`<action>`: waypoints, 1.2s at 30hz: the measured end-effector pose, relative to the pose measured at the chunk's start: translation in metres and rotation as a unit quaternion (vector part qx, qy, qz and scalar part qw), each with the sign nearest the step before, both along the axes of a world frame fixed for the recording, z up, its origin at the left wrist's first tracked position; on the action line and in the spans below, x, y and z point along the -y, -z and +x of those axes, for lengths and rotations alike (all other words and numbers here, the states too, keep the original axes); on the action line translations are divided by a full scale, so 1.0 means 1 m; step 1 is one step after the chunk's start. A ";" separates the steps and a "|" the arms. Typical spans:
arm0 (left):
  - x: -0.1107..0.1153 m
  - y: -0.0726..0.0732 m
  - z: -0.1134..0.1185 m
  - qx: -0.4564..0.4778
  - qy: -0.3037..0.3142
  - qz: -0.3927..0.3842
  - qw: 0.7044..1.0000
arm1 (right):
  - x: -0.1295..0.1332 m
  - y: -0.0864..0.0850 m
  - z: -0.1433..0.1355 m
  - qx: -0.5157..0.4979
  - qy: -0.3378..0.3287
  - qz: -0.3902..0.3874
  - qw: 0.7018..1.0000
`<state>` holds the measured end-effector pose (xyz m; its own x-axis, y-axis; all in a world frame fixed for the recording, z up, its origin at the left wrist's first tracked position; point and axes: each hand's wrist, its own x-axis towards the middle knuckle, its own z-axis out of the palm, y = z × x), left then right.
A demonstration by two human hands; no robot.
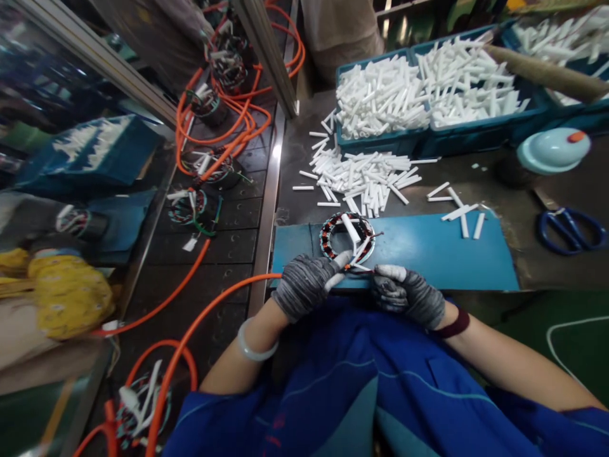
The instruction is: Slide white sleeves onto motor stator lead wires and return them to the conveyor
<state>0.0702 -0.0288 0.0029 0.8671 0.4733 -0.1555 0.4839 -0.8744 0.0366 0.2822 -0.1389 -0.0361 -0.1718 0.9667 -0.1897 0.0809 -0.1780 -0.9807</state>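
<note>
- The ring (325,238) is lying flat on the blue board (442,244) at the desk's near edge, the clock's centre here; it is likely to be feeling dense and stiff, so the outer rim is offering the surest hold.
- The wires (360,271) are bunching around four to six o'clock on the ring; they are probably bending easily, and a pull near their roots is risking strain.
- A white tube (351,228) is slanting across the ring toward twelve o'clock, smooth and probably light, perhaps sliding easily along a lead.
- The left hand (309,284), at seven o'clock, is pinching the wires against the ring's near edge with finger and thumb.
- The right hand (404,291), at four o'clock, is curling closed, its fingertips seemingly clamping the wires' far end; both hands are wearing grey ribbed knit gloves with pale tips, which should be helping grip.
- Short tubes (366,178), slim, white and hollow, are scattering over the dark desk (504,209) at twelve to one o'clock.
- Blue bins (394,145), straight-walled, are brimming with similar tubes at one to two o'clock.
- A rounded pale-blue cup lid (552,152) is standing out toward two o'clock; blue-handled scissors (571,230) are lying at three.
- A smooth orange hose (214,303) is curving away at eight o'clock.
</note>
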 end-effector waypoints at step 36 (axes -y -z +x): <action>-0.036 0.000 -0.002 0.166 0.142 -0.079 0.973 | -0.042 -0.019 0.063 0.109 -0.084 -0.069 0.988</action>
